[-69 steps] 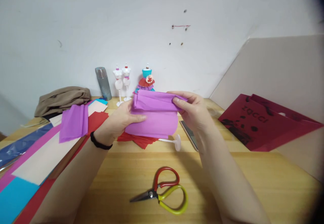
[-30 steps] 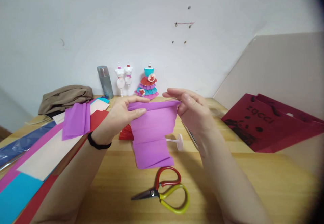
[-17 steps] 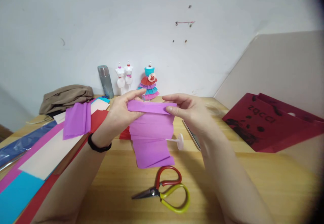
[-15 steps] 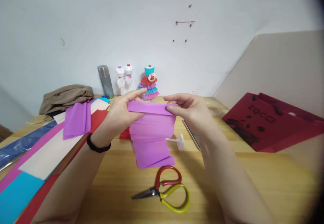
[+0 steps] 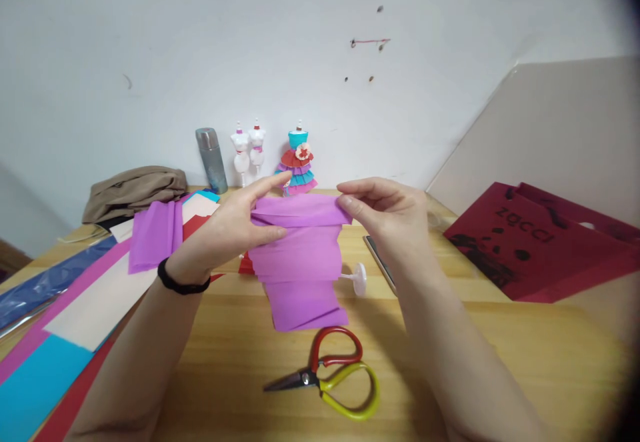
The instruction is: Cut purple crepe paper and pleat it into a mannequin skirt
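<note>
A strip of purple crepe paper (image 5: 295,252) hangs between my hands, its top edge folded over and its lower end down by the table. My left hand (image 5: 245,219) grips the left end of the fold, thumb in front and fingers behind. At the upper right corner, my right hand (image 5: 385,209) pinches the fold between thumb and fingertips. Scissors (image 5: 320,379) with one red and one yellow handle lie on the table nearer to me. Partly behind the paper, a white stand base (image 5: 359,280) sticks out to the right.
Coloured paper sheets (image 5: 95,309) and a folded purple piece (image 5: 156,235) lie at left, near a brown cloth (image 5: 135,192). Along the wall stand a flask (image 5: 211,162), two white mannequins (image 5: 241,155) and a dressed one (image 5: 299,162). A phone (image 5: 380,262) and a red bag (image 5: 540,242) are right.
My right hand has shifted to the paper's upper right corner, and the folded top band now looks wider and tipped. The left hand still holds its end. The view has swung slightly.
</note>
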### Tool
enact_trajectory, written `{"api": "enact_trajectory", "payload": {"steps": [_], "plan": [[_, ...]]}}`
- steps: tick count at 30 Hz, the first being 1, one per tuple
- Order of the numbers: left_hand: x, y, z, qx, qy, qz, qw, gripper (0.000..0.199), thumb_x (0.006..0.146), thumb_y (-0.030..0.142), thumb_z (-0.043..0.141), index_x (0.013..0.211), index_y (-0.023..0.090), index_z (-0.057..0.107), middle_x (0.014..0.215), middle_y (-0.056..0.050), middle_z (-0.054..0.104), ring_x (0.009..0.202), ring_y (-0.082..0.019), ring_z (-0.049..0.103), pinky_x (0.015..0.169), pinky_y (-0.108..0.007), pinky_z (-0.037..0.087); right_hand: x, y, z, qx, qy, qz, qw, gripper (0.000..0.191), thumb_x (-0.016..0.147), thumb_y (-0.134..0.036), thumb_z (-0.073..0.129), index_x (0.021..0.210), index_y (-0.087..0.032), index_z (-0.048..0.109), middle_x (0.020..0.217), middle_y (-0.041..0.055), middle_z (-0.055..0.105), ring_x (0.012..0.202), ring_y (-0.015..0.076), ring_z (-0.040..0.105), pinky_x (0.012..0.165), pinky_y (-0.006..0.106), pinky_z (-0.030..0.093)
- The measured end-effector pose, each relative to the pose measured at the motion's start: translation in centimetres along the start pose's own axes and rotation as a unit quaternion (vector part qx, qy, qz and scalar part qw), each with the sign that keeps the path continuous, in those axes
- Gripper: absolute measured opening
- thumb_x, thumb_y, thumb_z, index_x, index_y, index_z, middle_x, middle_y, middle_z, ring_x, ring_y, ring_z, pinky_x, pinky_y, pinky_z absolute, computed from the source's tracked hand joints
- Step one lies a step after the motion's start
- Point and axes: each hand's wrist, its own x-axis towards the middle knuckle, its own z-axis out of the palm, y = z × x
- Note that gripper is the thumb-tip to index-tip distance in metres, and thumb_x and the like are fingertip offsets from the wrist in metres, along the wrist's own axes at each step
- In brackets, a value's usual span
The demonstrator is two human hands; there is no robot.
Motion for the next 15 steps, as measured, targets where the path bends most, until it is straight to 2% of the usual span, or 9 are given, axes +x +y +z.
{"api": "enact_trajectory", "payload": {"steps": [5, 8, 11, 15], "plan": [[0.0, -0.6, -0.4, -0.061, -0.021, 0.013, 0.998, 0.08, 0.064, 0.022, 0.083, 0.139, 0.029, 0.056, 0.149, -0.003, 0.052, 0.143, -0.032, 0.04, 0.119, -0.039, 0.031, 0.2, 0.0, -0.4, -0.01, 0.027, -0.05, 0.998, 0.009, 0.07, -0.024, 0.078, 0.076, -0.029, 0.075, 0.071, 0.0012, 0.072, 0.066, 0.0191, 0.065, 0.062, 0.036, 0.055], [0.0, -0.6, -0.2, -0.133, -0.01, -0.019, 0.991, 0.079, 0.062, 0.019, 0.084, 0.136, 0.027, 0.059, 0.144, -0.008, 0.056, 0.137, -0.034, 0.046, 0.113, -0.041, 0.04, 0.2, -0.3, -0.7, -0.01, 0.03, -0.049, 0.998, 0.007, 0.07, -0.024, 0.076, 0.075, -0.027, 0.075, 0.065, 0.0003, 0.07, 0.06, 0.0166, 0.061, 0.056, 0.033, 0.052], [-0.1, -0.3, 0.1, -0.23, -0.013, -0.052, 0.972, 0.083, 0.065, 0.021, 0.082, 0.142, 0.024, 0.052, 0.126, -0.011, 0.067, 0.116, -0.033, 0.064, 0.094, -0.041, 0.054, 0.2, -0.8, -1.3, -0.017, 0.025, -0.04, 0.999, 0.006, 0.071, -0.023, 0.075, 0.075, -0.027, 0.075, 0.061, -0.0006, 0.066, 0.056, 0.0148, 0.057, 0.052, 0.031, 0.049], [-0.1, 0.0, 0.6, -0.277, 0.001, -0.065, 0.959, 0.086, 0.071, 0.026, 0.078, 0.149, 0.023, 0.04, 0.097, -0.007, 0.075, 0.083, -0.024, 0.072, 0.075, -0.036, 0.059, 0.1, -1.5, -2.3, -0.007, -0.003, -0.03, 1.0, 0.01, 0.073, -0.025, 0.075, 0.082, -0.028, 0.077, 0.062, -0.0014, 0.064, 0.058, 0.0134, 0.055, 0.055, 0.029, 0.047]]}}
